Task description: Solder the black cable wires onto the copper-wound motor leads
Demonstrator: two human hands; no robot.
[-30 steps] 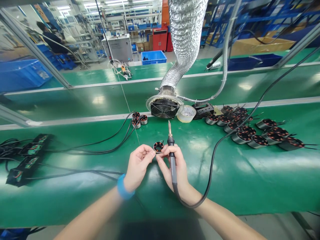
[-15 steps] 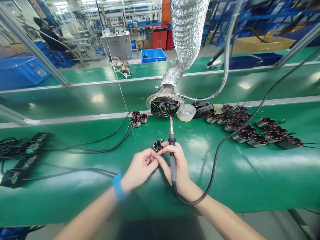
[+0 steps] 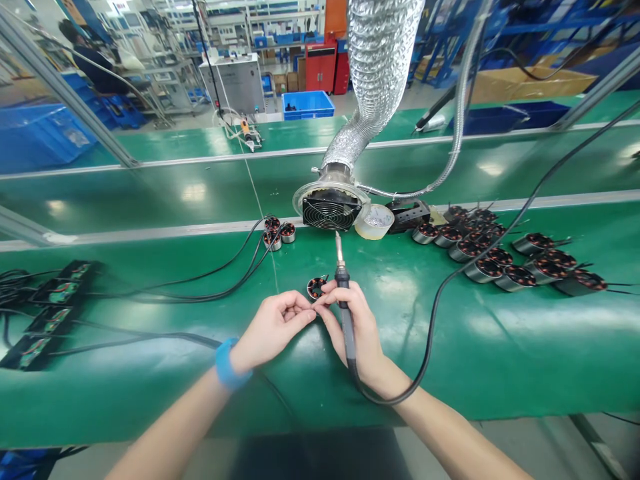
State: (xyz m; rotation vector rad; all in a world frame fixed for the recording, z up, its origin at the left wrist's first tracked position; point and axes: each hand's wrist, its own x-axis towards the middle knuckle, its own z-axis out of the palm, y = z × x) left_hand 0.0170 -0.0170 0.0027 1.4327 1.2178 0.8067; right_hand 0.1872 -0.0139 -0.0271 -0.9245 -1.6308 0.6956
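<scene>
My right hand (image 3: 364, 337) is closed around a soldering iron (image 3: 342, 275), whose metal tip points up and away from me, just below the black fan grille. The iron's black cord loops down over my right wrist. My left hand (image 3: 273, 327), with a blue band (image 3: 231, 365) at the wrist, has its thumb and fingers pinched together. Its fingertips meet those of my right hand; whatever is between them is too small to make out. Just beyond the fingertips, a small round motor stator (image 3: 316, 288) with copper windings lies on the green bench.
A fume extractor fan (image 3: 330, 212) hangs ahead under a silver duct. Beside it are a round tub (image 3: 375, 222) and a black holder (image 3: 409, 217). Several stators (image 3: 484, 270) stand at right, a few more (image 3: 273, 240) at back left. Cabled black circuit boxes (image 3: 53, 313) lie left.
The soldering iron's tip has swung slightly left. My left hand has opened its angle a little, its wrist shifting left and up, while the fingertips stay together by the stator.
</scene>
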